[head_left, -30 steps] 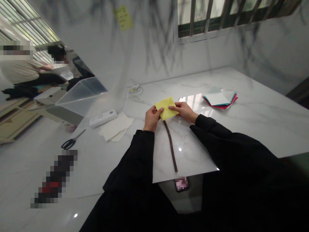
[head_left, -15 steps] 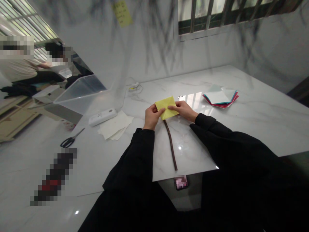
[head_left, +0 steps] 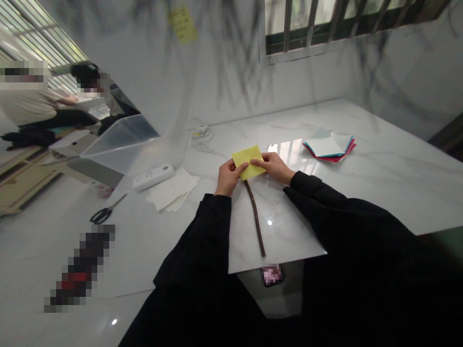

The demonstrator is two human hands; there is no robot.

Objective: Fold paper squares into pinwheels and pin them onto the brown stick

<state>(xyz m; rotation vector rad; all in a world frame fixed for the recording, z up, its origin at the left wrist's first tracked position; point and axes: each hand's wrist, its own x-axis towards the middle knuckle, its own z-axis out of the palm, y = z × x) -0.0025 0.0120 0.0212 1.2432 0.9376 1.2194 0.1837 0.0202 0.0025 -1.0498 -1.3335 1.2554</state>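
Between my two hands is a small square of yellow paper, raised above the table and tilted. My left hand grips its left side, with the thumb on the face toward me and the fingers behind. On the right side, my right hand pinches the same paper, thumb in front; its other fingers are partly hidden. A thin brown stick lies on the white marbled table below the paper, its upper end close under the paper's lower corner.
Left of my hands lie white paper sheets, a white oblong device and black-handled scissors. A clear plastic bin stands farther left. Folded coloured papers rest at right. Two people sit at the far left. A wall closes the table's back.
Almost nothing differs. The whole view has shifted very slightly, and both hands keep the same grip on the yellow paper.
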